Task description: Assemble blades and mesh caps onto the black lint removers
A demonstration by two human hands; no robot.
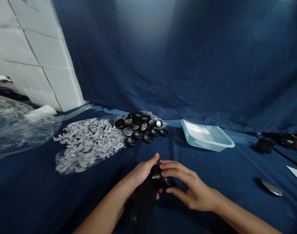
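Note:
My left hand [142, 174] is wrapped round a long black object [145, 198] with a round collar at its end. Much of that object lies in shadow, so I cannot make out its kind. At the collar sits a round black cap with a mesh face [165, 181], and the fingers and thumb of my right hand [184, 183] grip its edge. Whether the cap is fixed to the collar or just held against it I cannot tell. Beyond my hands lies a pile of similar round black caps with silvery mesh faces [138, 126], partly on clear plastic.
Left of the pile, many small whitish plastic pieces [92, 139] spill from a clear bag. A larger plastic bag [23, 130] lies far left. At the back right stands a light-blue basket [204, 146] holding white paper. A shiny oval object [271, 187] rests at right.

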